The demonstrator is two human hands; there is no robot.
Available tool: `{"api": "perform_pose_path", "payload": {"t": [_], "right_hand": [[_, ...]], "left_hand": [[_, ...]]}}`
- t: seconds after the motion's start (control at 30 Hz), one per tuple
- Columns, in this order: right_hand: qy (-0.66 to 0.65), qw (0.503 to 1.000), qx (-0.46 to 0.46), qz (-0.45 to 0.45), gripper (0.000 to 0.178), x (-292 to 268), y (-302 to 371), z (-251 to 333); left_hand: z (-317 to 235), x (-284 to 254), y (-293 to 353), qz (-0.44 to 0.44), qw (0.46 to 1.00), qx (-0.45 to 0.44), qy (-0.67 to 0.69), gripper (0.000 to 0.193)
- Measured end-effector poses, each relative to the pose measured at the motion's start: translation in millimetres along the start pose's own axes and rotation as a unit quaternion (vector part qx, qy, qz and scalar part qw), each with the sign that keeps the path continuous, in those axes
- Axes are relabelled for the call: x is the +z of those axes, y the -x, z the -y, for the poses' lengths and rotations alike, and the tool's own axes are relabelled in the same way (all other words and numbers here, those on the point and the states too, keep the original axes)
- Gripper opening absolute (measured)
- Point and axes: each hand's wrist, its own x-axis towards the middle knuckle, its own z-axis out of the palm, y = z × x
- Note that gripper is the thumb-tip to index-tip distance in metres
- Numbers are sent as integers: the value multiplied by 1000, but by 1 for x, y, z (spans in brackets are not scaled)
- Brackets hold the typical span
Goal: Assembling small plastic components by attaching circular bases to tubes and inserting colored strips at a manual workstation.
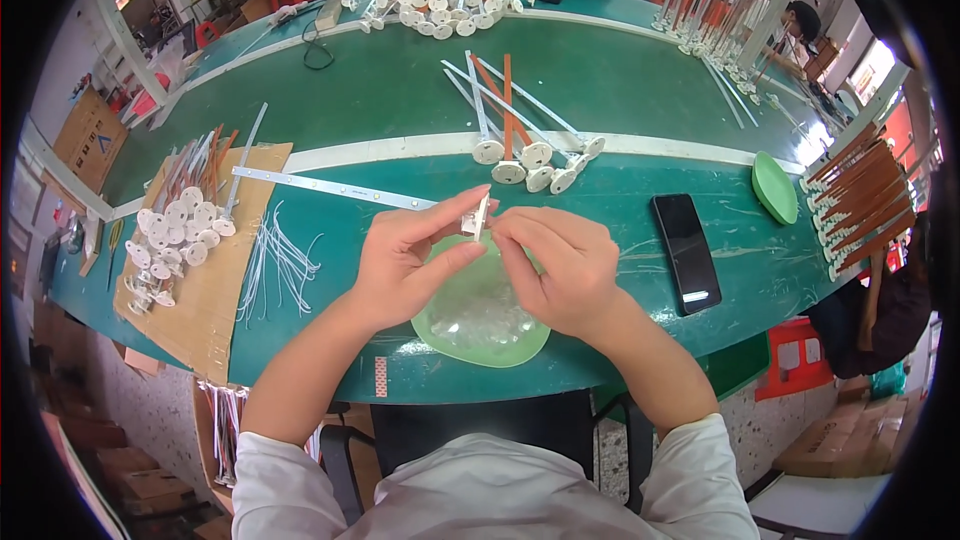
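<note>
My left hand point(398, 255) grips a white round disc point(481, 217) edge-on between thumb and fingers. From it a pale flat strip point(335, 188) with small square dots, like an LED strip, reaches out to the left. My right hand point(562, 260) is pinched closed right beside the disc; whatever its fingertips hold is too small or hidden. Below both hands lies a light green dish point(465, 355) with small clear pieces in it. Beyond my hands, several strips with white disc ends point(508, 172) lie in a bunch, some white, some orange-brown.
On the left, cardboard point(262, 165) carries a pile of disc-ended strips point(175, 235); thin white wires point(275, 265) lie beside it. To the right are a black phone point(686, 252), another green dish point(774, 188) and stacked brown strips point(865, 198). Other people work across the green table point(360, 80).
</note>
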Motion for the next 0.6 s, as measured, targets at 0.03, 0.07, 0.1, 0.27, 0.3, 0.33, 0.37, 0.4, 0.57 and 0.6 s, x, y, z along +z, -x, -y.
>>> {"api": "perform_pose_path", "payload": {"t": [0.03, 0.07, 0.1, 0.27, 0.3, 0.33, 0.37, 0.4, 0.57, 0.6], "right_hand": [[-2, 1000, 3, -2, 16, 0, 1, 0], [-2, 1000, 6, -3, 16, 1, 1, 0], [-4, 1000, 6, -8, 16, 2, 2, 0], [-21, 1000, 10, -20, 16, 3, 3, 2], [-22, 999, 7, -26, 16, 4, 3, 3], [-24, 999, 4, -32, 16, 5, 4, 3], [-24, 999, 5, -35, 16, 5, 4, 3], [-23, 999, 7, -36, 16, 5, 4, 4], [-16, 999, 17, -43, 15, 1, 5, 8], [-20, 999, 19, -42, 15, 0, 5, 10]], "left_hand": [[0, 1, 0, -7, 1000, -3, 13, 51], [-1, 1, 0, -4, 1000, -5, 13, 51], [-3, 1, 0, -7, 1000, -11, 18, 52], [-5, 4, 4, -16, 999, -24, 38, 53], [-4, 5, 4, -20, 999, -27, 41, 53], [-4, 5, 5, -23, 998, -30, 45, 53], [-4, 7, 5, -21, 998, -31, 43, 53], [-5, 8, 6, -31, 997, -44, 49, 53], [-10, 15, 7, -55, 993, -70, 76, 54], [-12, 14, 8, -49, 995, -56, 67, 54]]}}
